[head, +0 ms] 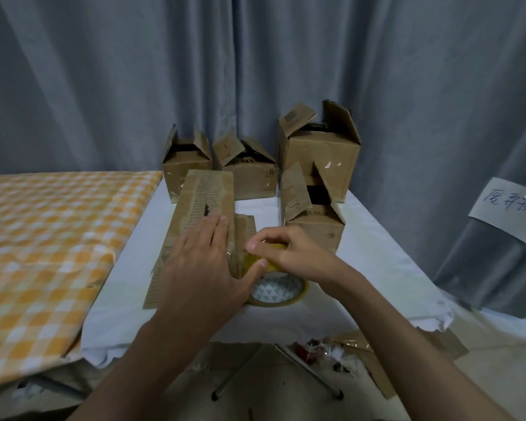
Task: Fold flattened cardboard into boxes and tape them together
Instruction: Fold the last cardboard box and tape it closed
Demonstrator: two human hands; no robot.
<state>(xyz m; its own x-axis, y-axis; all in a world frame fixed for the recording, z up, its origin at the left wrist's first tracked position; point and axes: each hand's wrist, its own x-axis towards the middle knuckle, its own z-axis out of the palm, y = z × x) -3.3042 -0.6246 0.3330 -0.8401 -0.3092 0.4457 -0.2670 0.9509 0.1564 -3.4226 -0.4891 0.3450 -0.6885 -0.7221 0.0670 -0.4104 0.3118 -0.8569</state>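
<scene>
Cardboard in work: brown, long folded cardboard box (202,214) with a printed dashed pattern lies on its side at the table's centre, running from 6 toward 12 o'clock; a strip of clear tape shows on its near right edge.
Left hand: the left hand (199,265) lies flat on top of the long box, fingers straight and together pointing to 12 o'clock, thumb spread toward 3 o'clock and touching the tape roll; it presses, grasping nothing.
Right hand: the right hand (289,253) is at 3 o'clock of the left one, fingers curled over the top of the roll, grasping it between thumb and fingers.
Tape: yellowish roll of clear packing tape (278,288) with a white, triangle-patterned core stands on the table just beside the box's right edge.
Finished boxes: four open-flapped brown cardboard boxes (319,153) stand at 12 to 1 o'clock, the tallest at the back right, one nearer at 2 o'clock of the hands.
Table: white-covered table (377,268).
Surroundings: orange-and-white checked cloth (43,238) at 9 o'clock; grey curtain (134,71) behind; handwritten paper note (510,211) at 3 o'clock.
</scene>
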